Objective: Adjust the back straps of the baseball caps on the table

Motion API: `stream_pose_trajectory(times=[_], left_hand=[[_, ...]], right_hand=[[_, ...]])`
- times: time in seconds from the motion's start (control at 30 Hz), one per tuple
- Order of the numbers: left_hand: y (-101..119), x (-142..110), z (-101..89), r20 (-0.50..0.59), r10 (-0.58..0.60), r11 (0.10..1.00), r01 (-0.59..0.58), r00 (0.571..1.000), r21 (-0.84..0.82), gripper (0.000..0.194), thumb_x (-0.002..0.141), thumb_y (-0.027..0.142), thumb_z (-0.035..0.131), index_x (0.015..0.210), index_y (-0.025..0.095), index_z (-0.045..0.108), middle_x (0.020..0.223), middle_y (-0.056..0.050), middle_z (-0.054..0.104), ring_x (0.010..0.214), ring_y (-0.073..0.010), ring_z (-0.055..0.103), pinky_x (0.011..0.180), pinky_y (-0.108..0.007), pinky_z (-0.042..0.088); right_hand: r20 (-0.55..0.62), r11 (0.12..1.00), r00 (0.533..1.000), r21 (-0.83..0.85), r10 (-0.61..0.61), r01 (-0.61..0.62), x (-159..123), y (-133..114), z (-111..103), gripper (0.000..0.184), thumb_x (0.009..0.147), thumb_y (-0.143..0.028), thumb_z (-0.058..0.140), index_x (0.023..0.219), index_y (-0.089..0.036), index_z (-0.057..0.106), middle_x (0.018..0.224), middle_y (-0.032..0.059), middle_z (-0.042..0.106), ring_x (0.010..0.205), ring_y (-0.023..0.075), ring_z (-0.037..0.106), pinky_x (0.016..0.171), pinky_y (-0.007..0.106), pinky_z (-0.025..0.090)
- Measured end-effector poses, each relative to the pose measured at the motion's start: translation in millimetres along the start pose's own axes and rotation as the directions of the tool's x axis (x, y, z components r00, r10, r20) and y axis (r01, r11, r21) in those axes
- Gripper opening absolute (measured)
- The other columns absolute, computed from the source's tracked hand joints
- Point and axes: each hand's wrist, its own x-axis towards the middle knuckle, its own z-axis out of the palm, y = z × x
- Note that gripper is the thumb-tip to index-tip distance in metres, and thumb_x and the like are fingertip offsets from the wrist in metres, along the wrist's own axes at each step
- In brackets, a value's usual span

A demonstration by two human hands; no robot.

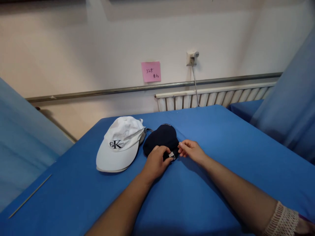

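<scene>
A black cap point(161, 137) lies on the blue-covered table with a small metal buckle point(171, 155) at its near edge. My left hand point(156, 161) is closed on the cap's near side, thumb and index finger pinching the strap by the buckle. At the cap's right edge my right hand point(191, 150) is closed in a pinch, its fingertips touching the black fabric or strap; exactly what lies between them is too small to make out. Just left of the black cap rests a white cap point(123, 134) with black letters, its brim toward me and another brim edge showing beneath.
A thin stick point(30, 196) lies at the table's left. Blue curtains hang at left point(19, 137) and right point(290, 95). Behind the blue table cover point(204, 126) are a metal rail point(110, 92), a radiator point(216, 98), a plugged-in socket point(191, 59) and a pink note point(151, 71).
</scene>
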Motion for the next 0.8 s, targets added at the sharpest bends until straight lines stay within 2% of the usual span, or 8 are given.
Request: stream_pose_trajectory(times=[0.1,0.2,0.27,0.53,0.8], left_hand=[[-0.3,0.6,0.3,0.005,0.001,1.0,0.0,1.0,-0.016,0.017,0.077,0.027,0.069,0.092,0.02,0.063,0.087,-0.002,0.064,0.083,-0.0201,0.056,0.072,-0.031,0.044],[1.8,0.2,-0.4,0.019,0.035,0.999,-0.035,0.999,-0.034,0.018,0.077,0.023,0.068,0.095,0.021,0.064,0.09,-0.003,0.066,0.086,-0.0204,0.056,0.074,-0.031,0.043],[2.9,-0.1,-1.0,0.024,0.052,0.998,-0.051,0.998,-0.031,0.017,0.077,0.022,0.067,0.094,0.022,0.065,0.09,-0.002,0.067,0.087,-0.0203,0.056,0.074,-0.031,0.043],[3.3,1.0,-4.9,0.029,0.031,0.999,-0.03,0.999,-0.01,0.015,0.078,0.024,0.067,0.093,0.021,0.066,0.092,-0.003,0.068,0.089,-0.0218,0.057,0.077,-0.034,0.044],[2.5,-0.8,-2.9,-0.064,0.023,0.991,-0.031,0.998,-0.131,0.019,0.083,0.024,0.064,0.101,0.021,0.064,0.097,-0.004,0.067,0.092,-0.0193,0.062,0.083,-0.033,0.048]], right_hand=[[0.03,0.998,0.999,-0.055,0.022,-0.02,-0.6,0.5,0.1,0.034,0.078,-0.05,0.066,0.071,-0.018,0.058,0.061,-0.0016,0.062,0.048,0.009,0.055,0.047,0.022,0.041],[0.107,0.998,0.994,-0.068,0.018,-0.011,-4.3,1.6,5.5,0.026,0.076,-0.041,0.068,0.07,-0.019,0.057,0.058,-0.0036,0.06,0.047,0.0084,0.053,0.047,0.021,0.041],[0.119,0.998,0.993,-0.064,0.024,-0.017,-5.5,2.3,8.0,0.021,0.076,-0.035,0.067,0.069,-0.019,0.056,0.056,-0.005,0.058,0.045,0.0081,0.052,0.047,0.021,0.041],[0.007,0.995,0.999,-0.094,0.037,-0.036,-0.3,-0.3,-2.2,0.016,0.075,-0.024,0.063,0.064,-0.02,0.052,0.053,-0.0056,0.056,0.043,0.0074,0.05,0.044,0.02,0.038],[-0.028,0.999,0.999,-0.029,0.039,-0.039,-2.0,-3.2,-0.6,0.016,0.074,-0.029,0.062,0.064,-0.02,0.053,0.052,-0.0055,0.057,0.042,0.0076,0.05,0.043,0.02,0.039]])
